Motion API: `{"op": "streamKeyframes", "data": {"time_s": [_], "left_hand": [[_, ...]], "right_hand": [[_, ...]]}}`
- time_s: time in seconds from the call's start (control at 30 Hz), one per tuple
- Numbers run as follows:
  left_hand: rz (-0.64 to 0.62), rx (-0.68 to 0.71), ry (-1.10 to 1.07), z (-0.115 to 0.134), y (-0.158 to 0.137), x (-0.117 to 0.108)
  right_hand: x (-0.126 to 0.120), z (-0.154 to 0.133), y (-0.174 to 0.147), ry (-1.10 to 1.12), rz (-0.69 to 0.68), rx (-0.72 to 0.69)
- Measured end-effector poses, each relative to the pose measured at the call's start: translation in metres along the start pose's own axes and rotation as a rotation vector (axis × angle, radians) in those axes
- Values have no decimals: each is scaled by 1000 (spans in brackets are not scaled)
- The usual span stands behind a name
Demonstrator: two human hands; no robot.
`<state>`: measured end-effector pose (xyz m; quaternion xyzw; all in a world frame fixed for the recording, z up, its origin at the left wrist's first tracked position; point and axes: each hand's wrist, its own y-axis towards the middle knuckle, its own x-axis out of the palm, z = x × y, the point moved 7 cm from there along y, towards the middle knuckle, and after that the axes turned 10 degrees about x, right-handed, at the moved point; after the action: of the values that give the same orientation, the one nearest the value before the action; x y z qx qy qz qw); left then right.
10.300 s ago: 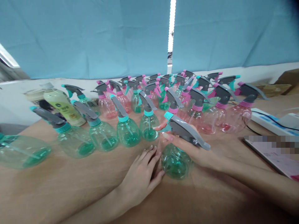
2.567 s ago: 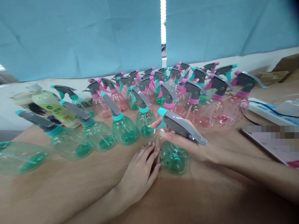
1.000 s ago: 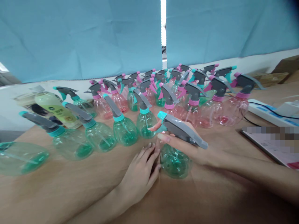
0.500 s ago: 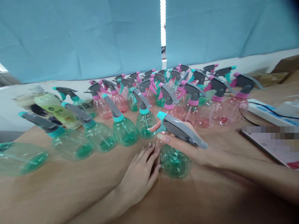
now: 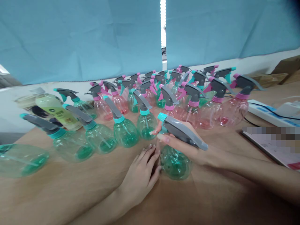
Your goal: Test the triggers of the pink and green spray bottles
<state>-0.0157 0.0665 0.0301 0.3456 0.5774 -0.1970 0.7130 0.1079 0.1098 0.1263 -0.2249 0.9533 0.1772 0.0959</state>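
A green spray bottle point(image 5: 175, 164) with a grey and turquoise spray head stands upright on the wooden table. My right hand point(image 5: 180, 140) is wrapped round its neck, just under the spray head, with a finger at the trigger. Beside the bottle's left side, my left hand point(image 5: 144, 167) lies on the table with its fingers loosely stretched; the fingertips are close to the bottle, and I cannot tell if they touch it. A row of green spray bottles point(image 5: 126, 134) stands just beyond and to the left.
Pink spray bottles point(image 5: 211, 114) and more green ones crowd the back. A yellow-green labelled bottle point(image 5: 57, 109) is at the left. To the right lie a white power strip point(image 5: 264, 112) with a black cable and a flat device point(image 5: 269, 147). A blue curtain point(image 5: 82, 37) hangs behind.
The index finger of my right hand has drawn in toward the spray bottle's trigger. My left hand and the bottles have stayed in place.
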Motion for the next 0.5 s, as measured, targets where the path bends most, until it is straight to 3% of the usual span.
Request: {"op": "streamKeyframes", "data": {"time_s": [0.5], "left_hand": [[8,-2,28,-1,-2,2]], "right_hand": [[-7,-7,-6,-176,58,-46]]}}
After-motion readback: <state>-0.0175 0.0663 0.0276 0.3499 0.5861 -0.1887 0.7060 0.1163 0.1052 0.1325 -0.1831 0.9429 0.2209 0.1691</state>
